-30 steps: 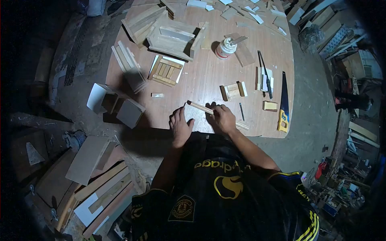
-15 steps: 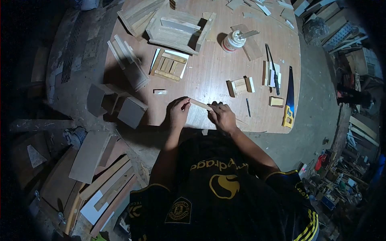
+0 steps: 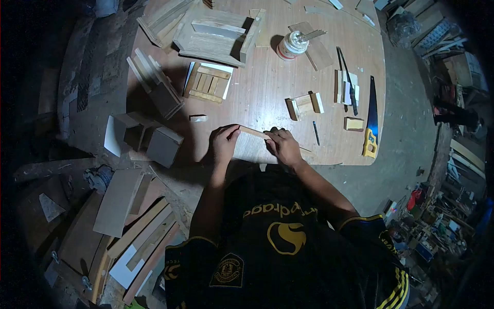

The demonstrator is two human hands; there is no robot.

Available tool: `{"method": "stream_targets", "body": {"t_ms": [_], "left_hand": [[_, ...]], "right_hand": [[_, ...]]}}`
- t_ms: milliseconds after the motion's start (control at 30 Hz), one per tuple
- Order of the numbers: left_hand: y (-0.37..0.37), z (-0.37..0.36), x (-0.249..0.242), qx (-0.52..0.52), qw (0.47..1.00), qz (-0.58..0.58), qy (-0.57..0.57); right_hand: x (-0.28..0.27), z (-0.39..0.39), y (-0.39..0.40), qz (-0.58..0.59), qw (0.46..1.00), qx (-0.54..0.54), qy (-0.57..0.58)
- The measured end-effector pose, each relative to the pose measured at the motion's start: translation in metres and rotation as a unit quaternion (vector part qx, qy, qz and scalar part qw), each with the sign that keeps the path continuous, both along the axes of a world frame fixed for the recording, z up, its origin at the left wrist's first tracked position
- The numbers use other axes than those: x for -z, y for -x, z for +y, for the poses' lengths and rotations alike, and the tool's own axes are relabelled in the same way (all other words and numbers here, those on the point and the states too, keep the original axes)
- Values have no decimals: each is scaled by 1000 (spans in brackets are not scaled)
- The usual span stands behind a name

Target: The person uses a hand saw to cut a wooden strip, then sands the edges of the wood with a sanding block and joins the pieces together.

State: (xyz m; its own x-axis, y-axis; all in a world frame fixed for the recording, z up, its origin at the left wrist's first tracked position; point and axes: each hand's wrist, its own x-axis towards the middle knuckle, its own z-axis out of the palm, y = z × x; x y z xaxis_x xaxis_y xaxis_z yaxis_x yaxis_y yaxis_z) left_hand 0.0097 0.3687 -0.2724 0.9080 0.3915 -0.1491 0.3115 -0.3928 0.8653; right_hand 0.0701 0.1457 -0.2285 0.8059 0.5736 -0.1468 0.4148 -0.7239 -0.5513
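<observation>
Near the front edge of the table, a light-grained wooden board point(image 3: 250, 146) lies between my hands. A thin wooden strip point(image 3: 253, 132) runs along its far edge, slanting down to the right. My left hand point(image 3: 224, 145) pinches the strip's left end with thumb and fingers. At its right end, my right hand point(image 3: 284, 146) is closed on it, the fingers curled over the top. Whether my hands also grip the board is hard to see. A small wood block point(image 3: 198, 118) rests left of my left hand, and a pencil point(image 3: 316, 133) lies right of my right hand.
A handsaw point(image 3: 371, 118) lies at the right edge, beside a small block point(image 3: 354, 123). An open jar point(image 3: 293, 46) with a spreader stands farther back. Small wooden assemblies point(image 3: 305, 106), a slatted frame point(image 3: 208, 82) and a wooden box point(image 3: 211, 45) occupy the table.
The strip has turned and settled against the board's far edge, so less of its face shows. Both hands keep hold of it. The view has shifted slightly.
</observation>
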Motion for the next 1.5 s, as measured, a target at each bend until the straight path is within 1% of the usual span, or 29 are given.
{"method": "stream_targets", "body": {"t_ms": [67, 200, 267, 400, 467, 567, 600, 633, 700, 833, 900, 1000, 1133, 1200, 1233, 1300, 1433, 1500], "left_hand": [[1, 0, 2, -16, 999, 17, 25], [-1, 0, 2, -19, 999, 9, 24], [-2, -1, -3, -35, 997, 37, 60], [-5, 1, 0, -18, 995, 40, 87], [-6, 2, -8, -8, 997, 40, 61], [-7, 4, -5, 14, 999, 18, 39], [-5, 1, -5, -1, 995, 70, 66], [-3, 1, 1, 5, 995, 74, 64], [-3, 0, 11, -8, 995, 43, 93], [2, 1, 13, -6, 995, 71, 69], [3, 2, 14, -20, 992, 81, 94], [3, 5, 7, 3, 992, 116, 58], [-1, 4, -3, 1, 989, 127, 73], [-2, 2, -7, 5, 988, 149, 33], [-2, 2, -6, 6, 988, 151, 30], [-1, 2, -6, -5, 990, 120, 75], [0, 4, -3, -4, 989, 126, 73], [-2, 4, -4, 7, 991, 102, 89]], "right_hand": [[0, 1, 0, 7, 1000, 6, -17], [-5, 3, -3, 23, 999, 14, -19], [-4, 1, -4, 24, 999, 8, -33], [0, -1, -3, 14, 999, 15, -50], [-3, -1, -5, 1, 998, 14, -61], [11, -5, -2, 9, 997, 14, -81], [10, -4, -2, 10, 996, 24, -84], [10, -4, -1, 12, 996, 31, -85], [10, -3, -1, 17, 995, 47, -90], [11, -4, -2, 26, 994, 61, -91], [11, -4, -2, 12, 993, 64, -97], [10, -4, -3, 26, 993, 66, -91], [7, -4, -5, 49, 992, 74, -87], [9, -5, -5, 41, 993, 69, -86], [11, -5, -5, 43, 993, 70, -88], [13, -5, -3, 37, 993, 71, -82], [15, -4, -5, 35, 993, 76, -84], [13, -5, -5, 55, 993, 73, -75]]}}
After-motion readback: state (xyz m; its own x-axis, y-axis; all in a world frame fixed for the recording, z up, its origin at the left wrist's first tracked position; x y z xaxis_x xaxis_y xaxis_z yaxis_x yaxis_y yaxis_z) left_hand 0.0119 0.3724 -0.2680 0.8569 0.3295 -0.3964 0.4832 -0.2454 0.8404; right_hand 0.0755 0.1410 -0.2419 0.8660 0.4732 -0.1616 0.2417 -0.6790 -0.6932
